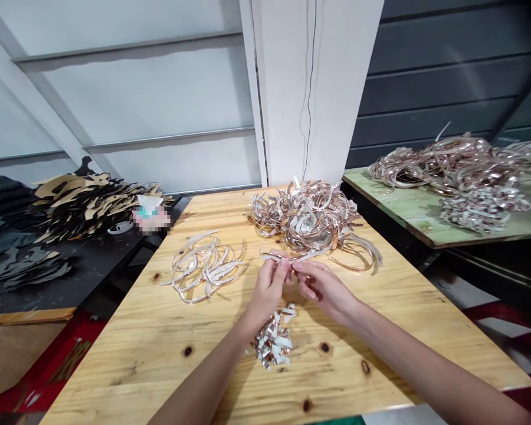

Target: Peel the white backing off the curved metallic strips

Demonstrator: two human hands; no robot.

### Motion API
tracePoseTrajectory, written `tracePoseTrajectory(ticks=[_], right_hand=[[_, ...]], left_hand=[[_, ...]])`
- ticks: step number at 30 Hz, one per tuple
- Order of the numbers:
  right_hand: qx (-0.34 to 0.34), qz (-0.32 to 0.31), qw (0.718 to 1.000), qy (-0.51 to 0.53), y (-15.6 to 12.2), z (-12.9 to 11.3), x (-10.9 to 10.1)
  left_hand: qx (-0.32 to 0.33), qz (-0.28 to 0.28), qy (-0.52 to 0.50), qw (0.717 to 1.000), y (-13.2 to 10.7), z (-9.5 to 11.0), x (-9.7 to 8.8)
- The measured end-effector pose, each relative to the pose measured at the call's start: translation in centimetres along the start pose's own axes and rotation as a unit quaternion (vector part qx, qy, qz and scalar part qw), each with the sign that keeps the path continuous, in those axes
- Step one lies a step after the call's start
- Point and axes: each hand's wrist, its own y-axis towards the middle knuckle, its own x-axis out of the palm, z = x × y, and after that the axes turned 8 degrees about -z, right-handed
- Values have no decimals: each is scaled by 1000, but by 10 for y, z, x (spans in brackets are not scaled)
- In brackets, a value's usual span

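Observation:
Over the middle of a pale wooden table (168, 354), my left hand (269, 286) and my right hand (321, 286) meet with their fingers pinched on one thin rose-gold strip (287, 258). Just behind them lies a big tangled heap of rose-gold strips (307, 215). To the left sits a smaller flat pile of pale strips (206, 265). Below my hands, a small pile of short shiny offcuts (272, 342) rests on the wood.
A green-topped table (407, 209) at right carries another large heap of shiny strips (464, 174). At left, a dark table (84, 277) holds tan and black cut pieces (84, 203) and grey sheets. A white pillar (314, 88) stands behind the wooden table.

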Motion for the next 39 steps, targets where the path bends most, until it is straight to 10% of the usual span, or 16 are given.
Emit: tracePoseTrajectory(ticks=[4,9,14,39], right_hand=[[21,-19,994,-107,0,3,1],[-152,33,903,-401,-8,-2,5],[-212,64,865,-450,-11,-11,4],[-157,-3,931,-330,-7,-9,-10]], left_hand=[[-5,47,-16,999,2,0,2],[-19,43,-30,998,6,3,-2],[-9,-9,-38,999,7,4,-3],[12,-115,57,992,6,2,-6]])
